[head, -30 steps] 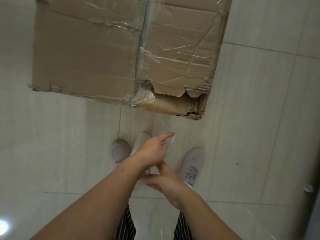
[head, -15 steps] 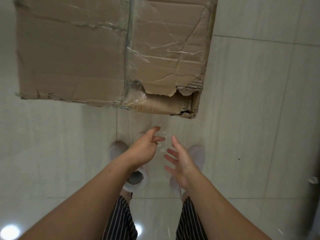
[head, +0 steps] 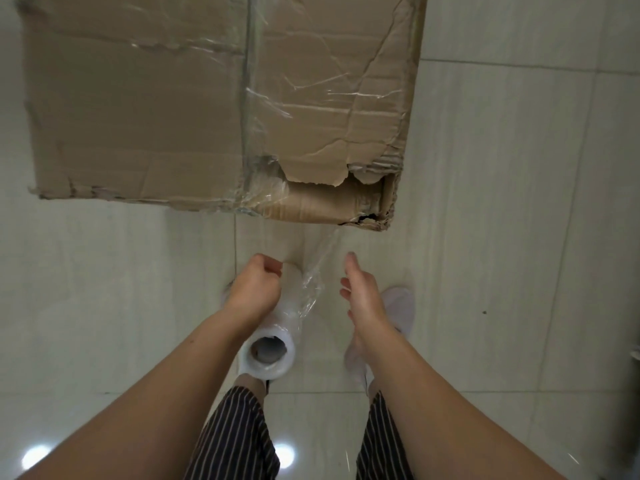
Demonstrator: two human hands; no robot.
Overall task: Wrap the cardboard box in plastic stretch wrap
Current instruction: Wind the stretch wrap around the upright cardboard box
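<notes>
The large, battered brown cardboard box (head: 138, 116) lies on the pale tiled floor (head: 519, 237) at twelve o'clock from the person. Its near corner at one o'clock is torn open, and a band of clear film crosses its right half. The left hand (head: 254, 292) has its fingers (head: 268, 268) curled round the white roll of clear plastic stretch wrap (head: 277, 327), whose hollow core faces six o'clock. A thin tail of film (head: 323, 252) runs from the roll toward the box's near edge. The right hand (head: 363, 296), at three o'clock of the roll, hangs loose and holds nothing. The film looks light, clingy and easily bunched, so it is probably best pulled taut across its width. The stiff roll is best held by its ends. The crushed corner may give under tension.
</notes>
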